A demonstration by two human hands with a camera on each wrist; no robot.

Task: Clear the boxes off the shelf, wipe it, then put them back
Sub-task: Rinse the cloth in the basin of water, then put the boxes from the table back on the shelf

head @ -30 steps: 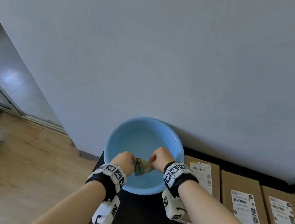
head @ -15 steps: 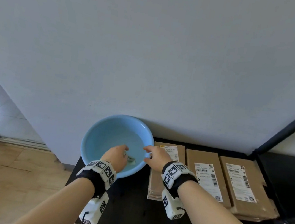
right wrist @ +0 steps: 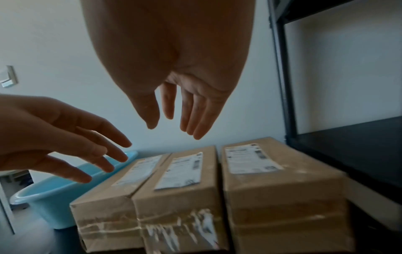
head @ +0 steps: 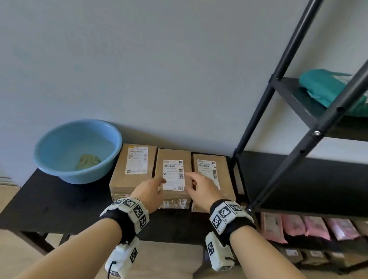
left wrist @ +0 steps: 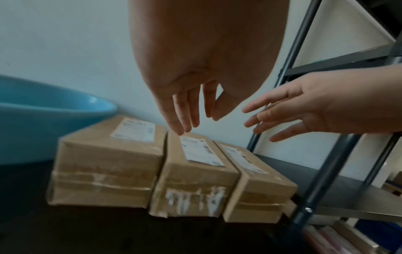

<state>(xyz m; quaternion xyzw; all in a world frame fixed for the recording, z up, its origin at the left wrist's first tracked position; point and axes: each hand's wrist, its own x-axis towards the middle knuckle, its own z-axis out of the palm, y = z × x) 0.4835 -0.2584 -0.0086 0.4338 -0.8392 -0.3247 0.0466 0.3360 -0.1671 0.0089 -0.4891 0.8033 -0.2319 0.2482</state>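
Note:
Three brown cardboard boxes with white labels lie side by side on a low black table point(head: 58, 207): the left box point(head: 131, 172), the middle box point(head: 174, 161) and the right box point(head: 210, 165). My left hand point(head: 149, 189) and right hand point(head: 200, 186) hover just above the middle box, fingers straight and spread, holding nothing. The wrist views show the left hand point(left wrist: 191, 110) and right hand point(right wrist: 174, 110) open above the middle box point(left wrist: 195, 165) point(right wrist: 178, 192). A greenish cloth point(head: 87, 161) lies in the blue basin point(head: 44, 152). The black shelf board point(head: 312, 178) to the right is bare.
Black slanted shelf posts point(head: 335, 107) rise on the right. A teal package point(head: 337, 93) lies on the upper shelf. Pink packets point(head: 306, 228) and small boxes fill the lower shelves. A grey wall stands behind; wooden floor lies below.
Both hands let go of the cloth in the basin and moved right, over the middle box. My view swung right, bringing the shelf into sight.

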